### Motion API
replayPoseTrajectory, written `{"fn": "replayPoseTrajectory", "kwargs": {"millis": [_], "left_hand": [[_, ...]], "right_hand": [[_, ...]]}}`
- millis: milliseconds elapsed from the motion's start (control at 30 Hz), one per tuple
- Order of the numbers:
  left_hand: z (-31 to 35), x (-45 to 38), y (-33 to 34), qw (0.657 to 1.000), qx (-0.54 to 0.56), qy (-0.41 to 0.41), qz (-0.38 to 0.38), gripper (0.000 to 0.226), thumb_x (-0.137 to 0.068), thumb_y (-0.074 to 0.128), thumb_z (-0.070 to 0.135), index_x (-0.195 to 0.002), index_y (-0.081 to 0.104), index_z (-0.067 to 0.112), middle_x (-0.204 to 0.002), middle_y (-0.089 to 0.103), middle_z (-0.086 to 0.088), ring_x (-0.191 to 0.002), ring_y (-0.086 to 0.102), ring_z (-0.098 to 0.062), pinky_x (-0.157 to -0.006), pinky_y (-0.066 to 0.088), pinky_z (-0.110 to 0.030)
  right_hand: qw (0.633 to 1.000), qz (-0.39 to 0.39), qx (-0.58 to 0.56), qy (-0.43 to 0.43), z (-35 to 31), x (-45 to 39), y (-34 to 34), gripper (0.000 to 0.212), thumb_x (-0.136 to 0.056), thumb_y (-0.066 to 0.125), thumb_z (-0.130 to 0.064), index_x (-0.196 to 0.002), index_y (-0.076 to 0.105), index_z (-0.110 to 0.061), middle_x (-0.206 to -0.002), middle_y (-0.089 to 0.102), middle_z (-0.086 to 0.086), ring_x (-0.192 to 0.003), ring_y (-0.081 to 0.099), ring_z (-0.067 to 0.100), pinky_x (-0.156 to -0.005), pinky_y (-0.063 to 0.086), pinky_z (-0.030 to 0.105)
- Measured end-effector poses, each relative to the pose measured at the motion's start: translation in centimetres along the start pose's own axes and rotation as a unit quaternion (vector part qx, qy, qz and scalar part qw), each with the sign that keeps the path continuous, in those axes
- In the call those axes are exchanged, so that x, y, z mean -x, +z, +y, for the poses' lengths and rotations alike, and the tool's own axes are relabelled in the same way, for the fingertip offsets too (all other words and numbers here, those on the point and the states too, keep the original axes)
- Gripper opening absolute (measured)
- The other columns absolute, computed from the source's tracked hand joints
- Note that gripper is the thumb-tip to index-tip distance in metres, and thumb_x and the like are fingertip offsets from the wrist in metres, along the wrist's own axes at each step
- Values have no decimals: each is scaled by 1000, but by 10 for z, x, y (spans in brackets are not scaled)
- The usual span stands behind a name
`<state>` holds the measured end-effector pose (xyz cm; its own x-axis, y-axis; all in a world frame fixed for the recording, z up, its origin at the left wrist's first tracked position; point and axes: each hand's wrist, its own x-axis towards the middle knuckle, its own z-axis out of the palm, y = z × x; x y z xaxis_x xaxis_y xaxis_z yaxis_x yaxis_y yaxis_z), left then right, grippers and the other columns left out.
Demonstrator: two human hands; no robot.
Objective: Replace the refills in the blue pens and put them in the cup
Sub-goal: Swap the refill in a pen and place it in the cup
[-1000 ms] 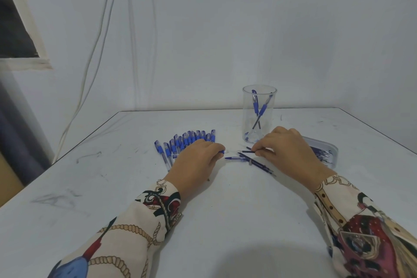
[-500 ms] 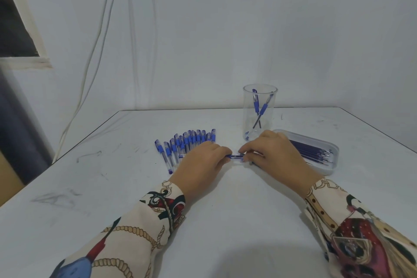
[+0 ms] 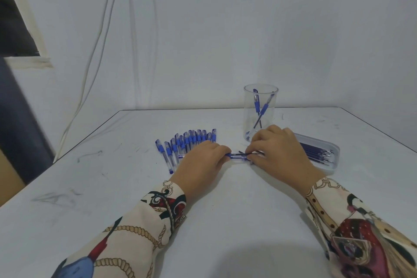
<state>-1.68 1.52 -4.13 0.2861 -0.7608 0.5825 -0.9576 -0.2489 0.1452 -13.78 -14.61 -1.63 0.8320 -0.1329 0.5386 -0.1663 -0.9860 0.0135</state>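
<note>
Pen (image 3: pixel 237 156) clear-barrelled, blue-ended, pinched between both hands

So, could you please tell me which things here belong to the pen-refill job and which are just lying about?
Job:
- pen, gripped by left hand and right hand
- row of pens
- cup with two pens inside
- tray of refills

Lying about:
- cables on the wall
- window frame

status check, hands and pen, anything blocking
Left hand and right hand both grip one blue pen low over the table. Two pens in cup. Nothing in the way.
</note>
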Motion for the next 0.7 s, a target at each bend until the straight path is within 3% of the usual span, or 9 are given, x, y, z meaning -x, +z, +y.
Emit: {"fn": "replayPoseTrajectory", "kwargs": {"millis": [100,267,500,567,700], "left_hand": [[3,0,1,1000,0,5,0,24,-97,46,25,-110,63,14,-93,66,-2,-86,54,-18,-74,45,-32],[6,1,1,1000,3,7,-8,24,-97,45,24,-111,62,15,-91,66,-1,-84,53,-18,-73,45,-32],[4,0,3,1000,-2,7,-5,23,-97,45,23,-110,62,15,-91,66,0,-83,52,-17,-73,43,-29],[6,0,3,1000,-8,9,-14,22,-97,45,23,-109,62,15,-89,65,0,-82,52,-17,-72,44,-30],[-2,-1,1,1000,-9,-16,-20,25,-98,42,25,-110,61,16,-92,65,0,-85,51,-17,-74,44,-32]], "right_hand": [[1000,1,-6,-14,-7,-1,4,13,-84,66,-34,-94,74,-30,-93,64,-9,-96,53,19,-77,31,34],[1000,-20,-4,-5,-9,-1,6,33,-86,62,-42,-117,64,-31,-108,61,-10,-107,49,17,-88,32,36],[1000,16,-10,-10,-9,-1,7,5,-80,71,-31,-84,74,-30,-88,63,-9,-91,56,20,-75,37,36],[1000,7,-4,-19,-12,-2,9,12,-82,69,-32,-93,74,-30,-91,64,-8,-92,56,20,-76,37,36],[999,-23,-13,27,-7,-1,10,35,-90,57,-34,-124,58,-32,-115,59,-10,-112,47,16,-91,31,35]]}}
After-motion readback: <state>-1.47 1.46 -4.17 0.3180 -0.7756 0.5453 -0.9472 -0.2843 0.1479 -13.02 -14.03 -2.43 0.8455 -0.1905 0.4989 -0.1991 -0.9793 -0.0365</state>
